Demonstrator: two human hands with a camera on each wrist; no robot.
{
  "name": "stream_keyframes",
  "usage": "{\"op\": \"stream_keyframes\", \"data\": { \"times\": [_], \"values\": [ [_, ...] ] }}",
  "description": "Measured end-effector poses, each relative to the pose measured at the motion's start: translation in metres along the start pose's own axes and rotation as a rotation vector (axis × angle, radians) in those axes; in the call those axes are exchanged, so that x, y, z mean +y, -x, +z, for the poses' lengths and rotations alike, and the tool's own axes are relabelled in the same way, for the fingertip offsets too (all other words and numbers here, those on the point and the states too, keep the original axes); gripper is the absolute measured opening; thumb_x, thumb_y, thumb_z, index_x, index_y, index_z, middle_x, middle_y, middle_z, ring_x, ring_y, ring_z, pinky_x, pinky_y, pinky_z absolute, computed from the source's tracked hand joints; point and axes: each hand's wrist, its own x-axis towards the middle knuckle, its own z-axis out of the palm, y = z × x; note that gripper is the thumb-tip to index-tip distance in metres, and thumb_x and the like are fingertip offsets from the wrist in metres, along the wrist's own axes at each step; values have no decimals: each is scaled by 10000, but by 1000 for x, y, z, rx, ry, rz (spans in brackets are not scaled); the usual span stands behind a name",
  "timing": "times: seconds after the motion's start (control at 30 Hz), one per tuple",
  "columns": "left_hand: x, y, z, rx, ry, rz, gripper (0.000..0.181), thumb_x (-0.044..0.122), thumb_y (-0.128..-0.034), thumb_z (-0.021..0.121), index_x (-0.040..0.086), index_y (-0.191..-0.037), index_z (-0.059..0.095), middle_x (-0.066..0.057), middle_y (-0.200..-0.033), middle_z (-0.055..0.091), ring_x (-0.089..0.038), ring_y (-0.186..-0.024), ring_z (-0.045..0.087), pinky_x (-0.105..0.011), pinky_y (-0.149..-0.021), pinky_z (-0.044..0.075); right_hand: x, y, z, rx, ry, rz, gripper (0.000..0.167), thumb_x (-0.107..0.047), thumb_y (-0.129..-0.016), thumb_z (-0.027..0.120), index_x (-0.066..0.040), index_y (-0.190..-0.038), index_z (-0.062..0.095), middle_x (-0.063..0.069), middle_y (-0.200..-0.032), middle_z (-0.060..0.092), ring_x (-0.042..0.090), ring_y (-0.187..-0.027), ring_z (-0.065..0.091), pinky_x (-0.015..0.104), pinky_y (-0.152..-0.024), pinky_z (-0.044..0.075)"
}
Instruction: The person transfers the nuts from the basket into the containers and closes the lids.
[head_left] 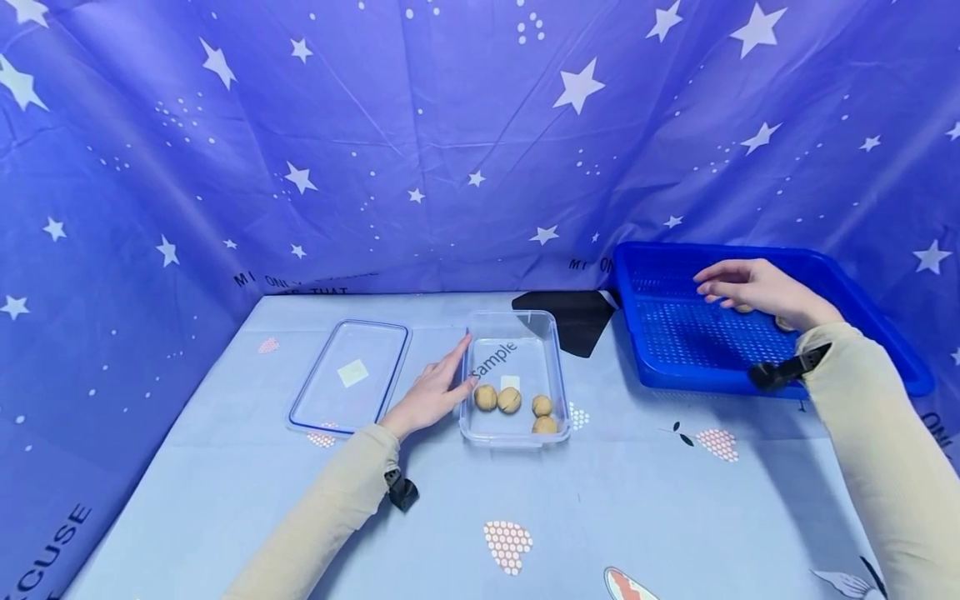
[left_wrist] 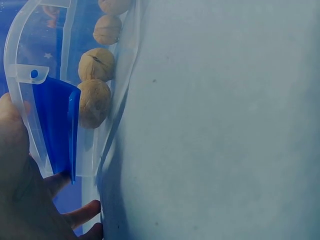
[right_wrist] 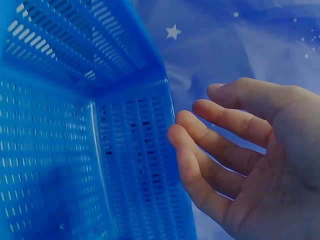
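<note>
A clear plastic food container [head_left: 512, 437] stands on the table with several walnuts [head_left: 509, 400] at its near end. My left hand [head_left: 431, 393] rests against the container's left wall, fingers extended; the left wrist view shows the walnuts [left_wrist: 96, 65] through the wall. Over the blue basket [head_left: 637, 333] hovers my right hand [head_left: 761, 287], its fingers loosely bent. In the right wrist view the palm of that hand [right_wrist: 240, 155] shows nothing in it. A walnut or two [head_left: 783, 323] in the basket are partly hidden behind the right hand.
Left of the container lies its clear lid [head_left: 351, 408] with a blue seal and a pale square label. A black patch [head_left: 573, 321] lies behind the container, near the basket. A star-printed blue curtain [head_left: 420, 150] rises behind the table [head_left: 435, 517].
</note>
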Motion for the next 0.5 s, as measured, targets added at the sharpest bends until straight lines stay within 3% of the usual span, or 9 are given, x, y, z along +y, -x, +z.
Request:
{"op": "stream_keyframes", "data": {
  "times": [0.2, 0.5],
  "values": [
    [0, 1, 0, -13, -3, -7, 711, 389, -1010, 464, 236, -1571, 55, -79, -1581, 190, -432, -1330, 328, -637, -1064, 236, 9, -9, -8, 5, 27, -15, 470, -296, -1024, 489, 73, -1316, 484, 167, -1171, 633, 60, -881, 633, 258, -730, 549],
    [2, 0, -2, -13, -3, -16, 709, 389, -1010, 461, 239, -1571, 54, -58, -1586, 175, -418, -1339, 319, -626, -1075, 225, 32, -20, -23, 35, -30, 16, 490, -272, -1029, 477, 124, -1315, 447, -121, -992, 626, -20, -850, 612, 218, -728, 544]
  ]
}}
